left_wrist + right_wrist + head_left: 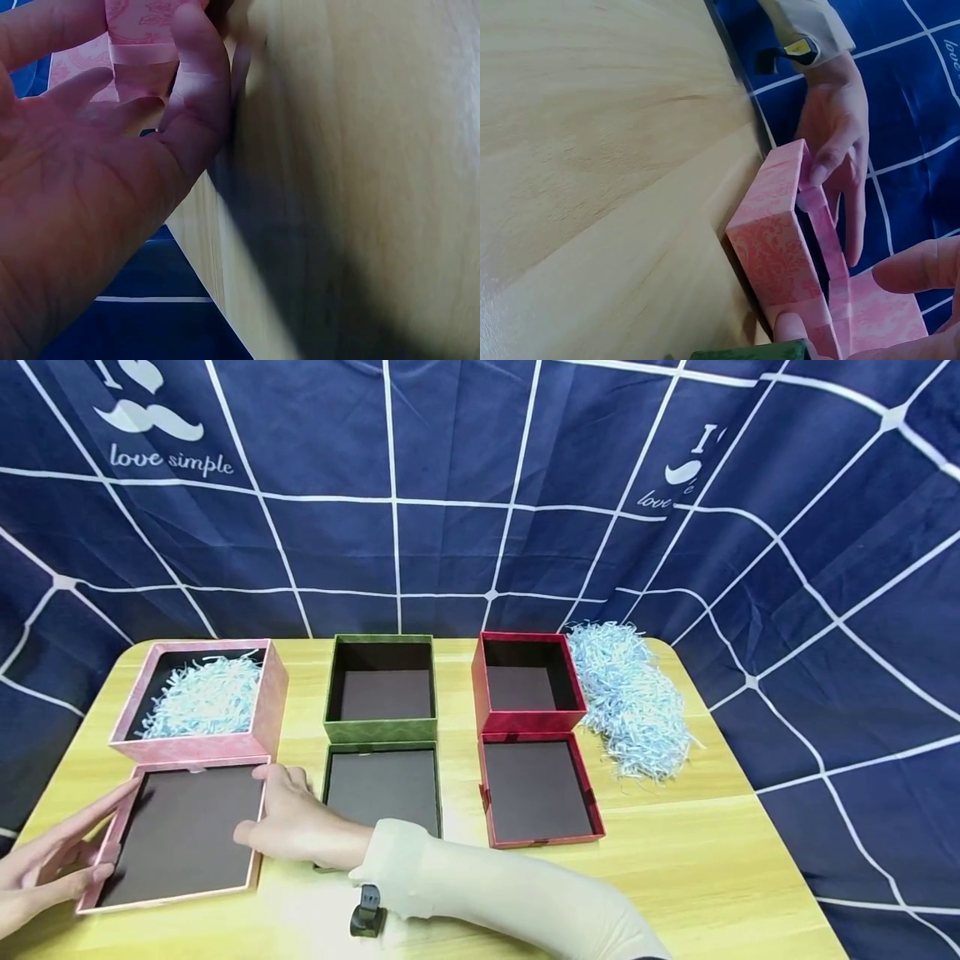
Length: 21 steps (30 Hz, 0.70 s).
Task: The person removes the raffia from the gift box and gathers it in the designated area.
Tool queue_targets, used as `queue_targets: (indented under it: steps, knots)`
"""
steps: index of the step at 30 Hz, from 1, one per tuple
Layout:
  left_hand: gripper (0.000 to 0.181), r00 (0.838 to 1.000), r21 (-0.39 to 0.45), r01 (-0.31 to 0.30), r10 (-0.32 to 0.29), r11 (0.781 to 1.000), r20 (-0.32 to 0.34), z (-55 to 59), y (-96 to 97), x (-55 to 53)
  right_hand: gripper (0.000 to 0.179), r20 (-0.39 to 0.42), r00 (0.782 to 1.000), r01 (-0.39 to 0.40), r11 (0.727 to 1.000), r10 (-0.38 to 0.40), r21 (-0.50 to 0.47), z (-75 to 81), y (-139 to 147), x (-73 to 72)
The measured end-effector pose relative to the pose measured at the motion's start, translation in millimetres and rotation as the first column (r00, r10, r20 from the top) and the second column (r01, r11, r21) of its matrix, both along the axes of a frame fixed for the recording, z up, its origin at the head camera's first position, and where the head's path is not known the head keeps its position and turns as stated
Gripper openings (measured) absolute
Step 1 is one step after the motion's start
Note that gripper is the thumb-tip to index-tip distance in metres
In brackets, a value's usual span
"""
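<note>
A pink box lid (191,835) lies inner side up, dark lining showing, in front of the pink box (277,697). Around its left rim is my left hand (56,864), thumb at the near left part and fingers along the outside. The right hand (300,818) holds the opposite rim, with a fingertip on the patterned outer side (769,255) in the right wrist view and the thumb over the lining. Pale blue paper shreds (206,697) fill much of the pink box. The left wrist view shows the left thumb (199,82) beside pink patterned card (146,22).
A green box (381,732) and its lid (386,785) stand in the middle. Right of them are a red box (532,721) and red lid (540,789). Loose blue shreds (637,702) are heaped at the table's (675,868) far right. A dark blue curtain (450,552) hangs behind.
</note>
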State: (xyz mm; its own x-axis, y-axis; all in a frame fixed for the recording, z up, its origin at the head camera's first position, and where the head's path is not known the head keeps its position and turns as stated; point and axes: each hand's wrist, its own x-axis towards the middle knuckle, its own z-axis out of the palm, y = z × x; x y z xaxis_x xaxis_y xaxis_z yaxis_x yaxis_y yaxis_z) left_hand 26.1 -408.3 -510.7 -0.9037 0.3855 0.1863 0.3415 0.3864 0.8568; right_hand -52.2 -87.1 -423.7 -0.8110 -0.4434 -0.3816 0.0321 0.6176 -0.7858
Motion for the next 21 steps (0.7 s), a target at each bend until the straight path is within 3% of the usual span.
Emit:
queue_targets:
  steps: [5,10,13,18,21]
  knots:
    - [0.097,0.999,-0.028,-0.035,0.035,0.999,0.011,0.7,0.5,0.5,0.063,-0.004,1.000,0.001,1.000,-0.001,-0.031,1.6,1.5,0.2]
    - [0.100,0.993,-0.102,-0.119,0.117,0.988,-0.025,0.6,-2.1,-5.1,0.066,0.016,0.999,0.048,0.994,-0.047,-0.102,4.4,5.0,0.0]
    - [0.103,0.988,-0.087,-0.157,0.156,0.984,-0.020,0.5,-5.8,-8.7,0.067,0.007,0.998,0.070,0.987,-0.070,-0.146,7.3,7.8,-0.3]
    - [0.105,0.982,0.075,-0.186,0.188,0.980,-0.018,0.3,-10.4,-18.1,0.067,-0.023,0.996,0.083,0.972,-0.091,-0.219,16.9,11.1,-3.1]
    - [0.104,0.979,0.196,-0.199,0.203,0.960,-0.002,1.7,-11.6,-25.7,0.063,-0.023,0.993,0.101,0.953,-0.112,-0.285,25.4,10.0,-9.1]
